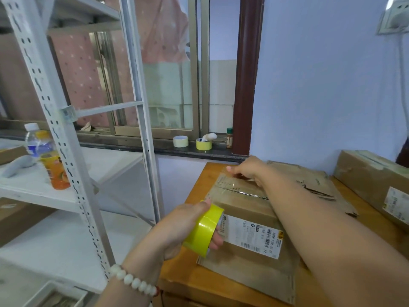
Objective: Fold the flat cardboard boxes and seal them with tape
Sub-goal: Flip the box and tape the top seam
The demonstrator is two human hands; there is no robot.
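Tape roll (204, 232) in left hand (176, 229)

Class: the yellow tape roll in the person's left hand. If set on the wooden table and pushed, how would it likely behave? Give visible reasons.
The tape roll is round, so on its rim it would probably roll; flat, it should sit still. The left hand wraps it alone, suggesting it is light. Its glossy surface may feel slippery.

Bare forearms, white bead bracelet (132, 281) with red knot at left hand (177, 229)
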